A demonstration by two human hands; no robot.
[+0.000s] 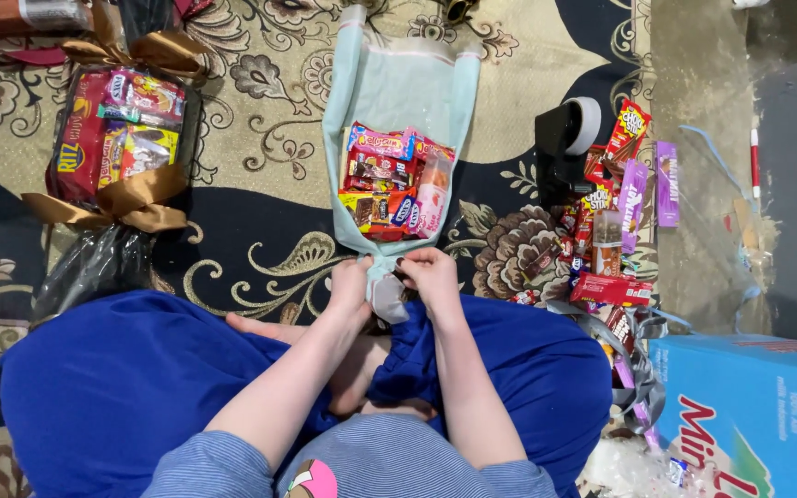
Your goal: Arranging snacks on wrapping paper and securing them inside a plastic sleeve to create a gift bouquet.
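Person sat cross-legged on the patterned carpet, blue skirt spread over both knees, striped sleeves visible at the bottom. Both hands were at the narrow lower end of the pale green snack bouquet, which lay flat on the carpet directly in front of the knees, wide end pointing away. Left hand was pinched shut on the left side of the gathered stem; right hand was closed on the right side of it, fingers curled over the wrap. Hands sat close together, nearly touching, with the grey-green stem bunched between them. The bouquet's middle held a cluster of packaged snacks in red, pink, yellow and blue wrappers, under clear film. To the person's left, well apart, lay a second finished bundle of snacks in clear plastic, tied with gold ribbon top and bottom. To the right, near the knee, was a loose pile of snack packets, red and purple mostly, plus a black tape dispenser just beside the pile. A light blue carton sat at the lower right, with silver ribbon trailing next to it. A red and white pen lay on the bare floor at the far right.
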